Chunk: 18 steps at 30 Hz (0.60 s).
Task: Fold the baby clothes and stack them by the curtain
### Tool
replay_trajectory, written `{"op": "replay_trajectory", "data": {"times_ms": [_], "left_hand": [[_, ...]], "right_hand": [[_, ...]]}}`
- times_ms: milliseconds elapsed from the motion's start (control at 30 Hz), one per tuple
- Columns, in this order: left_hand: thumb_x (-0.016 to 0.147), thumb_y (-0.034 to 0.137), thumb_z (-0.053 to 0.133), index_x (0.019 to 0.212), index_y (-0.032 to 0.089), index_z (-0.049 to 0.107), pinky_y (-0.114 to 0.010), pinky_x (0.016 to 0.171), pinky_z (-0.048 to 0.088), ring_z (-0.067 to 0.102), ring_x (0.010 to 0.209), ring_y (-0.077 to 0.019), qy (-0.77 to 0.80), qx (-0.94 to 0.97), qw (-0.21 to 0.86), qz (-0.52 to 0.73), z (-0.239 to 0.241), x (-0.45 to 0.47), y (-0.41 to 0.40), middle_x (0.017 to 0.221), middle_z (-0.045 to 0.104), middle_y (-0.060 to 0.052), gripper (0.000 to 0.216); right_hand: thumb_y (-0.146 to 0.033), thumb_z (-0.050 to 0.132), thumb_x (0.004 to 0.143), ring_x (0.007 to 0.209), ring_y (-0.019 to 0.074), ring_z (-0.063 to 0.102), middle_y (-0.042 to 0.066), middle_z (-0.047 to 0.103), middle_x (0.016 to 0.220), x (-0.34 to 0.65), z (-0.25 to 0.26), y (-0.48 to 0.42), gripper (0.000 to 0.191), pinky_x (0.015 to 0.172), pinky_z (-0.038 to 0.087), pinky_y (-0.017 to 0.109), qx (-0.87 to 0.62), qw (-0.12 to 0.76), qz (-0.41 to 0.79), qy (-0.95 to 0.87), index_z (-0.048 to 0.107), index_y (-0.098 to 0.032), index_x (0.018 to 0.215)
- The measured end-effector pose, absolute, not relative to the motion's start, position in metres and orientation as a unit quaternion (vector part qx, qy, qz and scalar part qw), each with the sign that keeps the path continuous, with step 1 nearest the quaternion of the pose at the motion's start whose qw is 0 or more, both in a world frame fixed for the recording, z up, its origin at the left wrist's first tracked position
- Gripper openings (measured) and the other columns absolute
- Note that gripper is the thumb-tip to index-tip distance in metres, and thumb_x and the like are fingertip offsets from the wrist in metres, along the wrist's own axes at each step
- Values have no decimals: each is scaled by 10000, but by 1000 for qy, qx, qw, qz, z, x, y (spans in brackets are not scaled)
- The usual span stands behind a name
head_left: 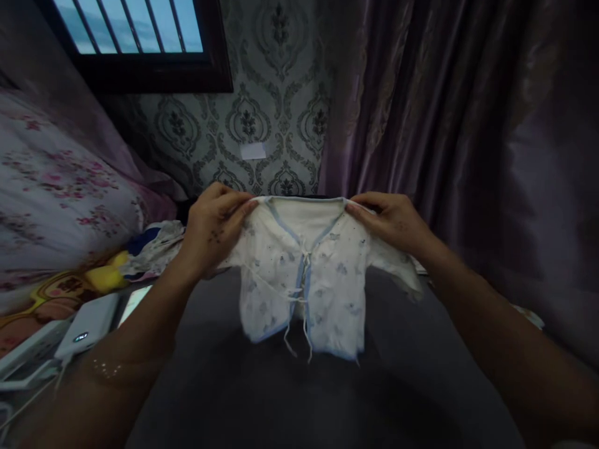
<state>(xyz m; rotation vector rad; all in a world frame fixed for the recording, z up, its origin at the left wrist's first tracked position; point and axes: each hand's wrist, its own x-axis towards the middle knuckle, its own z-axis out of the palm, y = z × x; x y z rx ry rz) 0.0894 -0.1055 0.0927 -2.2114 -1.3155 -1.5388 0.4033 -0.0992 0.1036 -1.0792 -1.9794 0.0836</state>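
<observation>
A small white baby shirt [276, 268] with blue trim and a faint print hangs upright between my two hands, its front facing me. My left hand [215, 227] pinches the shoulder beside the neckline on the left, fingers closed on the cloth. On the other shoulder, my right hand [390, 221] has the same kind of pinch with thumb and fingers. White tie strings hold the front together at the middle, and loose ends dangle below the hem. The sleeves droop to either side, the left one partly behind my wrist.
Below the shirt spreads a dark grey surface [281, 399]. At left lie a white power bank [88, 324], a power strip [32, 349], a lit phone [135, 302] and crumpled clothes [156, 249]. Purple curtains [421, 125] hang at right; patterned wallpaper [281, 93] is behind.
</observation>
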Motion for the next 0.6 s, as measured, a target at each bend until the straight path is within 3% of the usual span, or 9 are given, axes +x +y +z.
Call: {"op": "replay_trajectory", "data": {"times_ms": [133, 267, 333, 467, 600], "left_hand": [[788, 445, 604, 904, 216, 736, -257, 666, 416, 547, 751, -177, -490, -748, -15, -448, 68, 79, -68, 812, 590, -20, 288], [735, 428, 615, 718, 186, 728, -234, 527, 366, 525, 581, -153, -533, -747, -183, -352, -16, 73, -7, 608, 605, -4, 267], [768, 402, 556, 746, 173, 720, -230, 519, 360, 520, 549, -144, -546, -744, -225, -312, -62, 76, 16, 578, 600, 6, 283], [810, 343, 515, 802, 147, 708, -234, 595, 383, 558, 637, -149, -582, -748, -173, -270, -119, 85, 36, 675, 641, -21, 275], [874, 334, 485, 874, 166, 684, -260, 738, 402, 573, 793, -171, -600, -745, -106, -273, -133, 92, 41, 808, 652, -50, 260]], "right_hand": [[-522, 543, 828, 784, 206, 627, 34, 711, 858, 405, 77, -58, 386, 647, 446, 270, -415, 366, 122, -824, 735, -198, 914], [-512, 496, 834, 599, 153, 563, 11, 655, 666, 402, -2, 1, 437, 513, 371, 238, -450, 263, 180, -834, 724, -140, 812], [-435, 478, 862, 627, 151, 574, 9, 665, 693, 397, -43, 20, 383, 548, 382, 232, -479, 211, 170, -835, 723, -141, 865], [-338, 462, 909, 842, 181, 630, 69, 710, 916, 388, -95, 33, 307, 714, 421, 239, -540, 158, 123, -817, 701, -164, 992], [-368, 389, 961, 998, 208, 617, 89, 676, 1085, 383, -111, 34, 334, 796, 416, 254, -571, 123, 58, -810, 648, -205, 1095]]}}
